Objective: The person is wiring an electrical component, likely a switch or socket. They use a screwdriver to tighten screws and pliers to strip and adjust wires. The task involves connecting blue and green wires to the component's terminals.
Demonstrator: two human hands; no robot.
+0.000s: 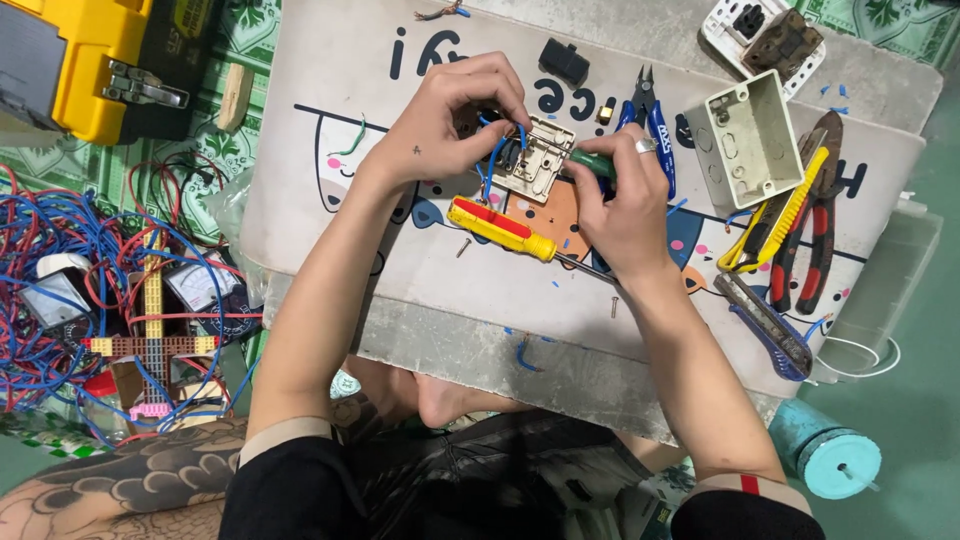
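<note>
Beside the yellow screwdriver [503, 228] on the bench [420, 290], the left hand [450, 120] pinched blue wires [495, 155] into the switch [535, 160] while the right hand [620, 200] gripped a green screwdriver [590, 163]; steady, square pressure seemed wise.

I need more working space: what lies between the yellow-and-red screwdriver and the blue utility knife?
In the head view, the right hand and its forearm cross that stretch, between screwdriver and knife.

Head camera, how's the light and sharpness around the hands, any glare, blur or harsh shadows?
Head view: light is even and soft, with only faint shadows under the left hand and right hand; the switch plate and yellow screwdriver look sharp; no strong glare on the white board; the frame edges curve slightly, a wide-angle effect.
</note>
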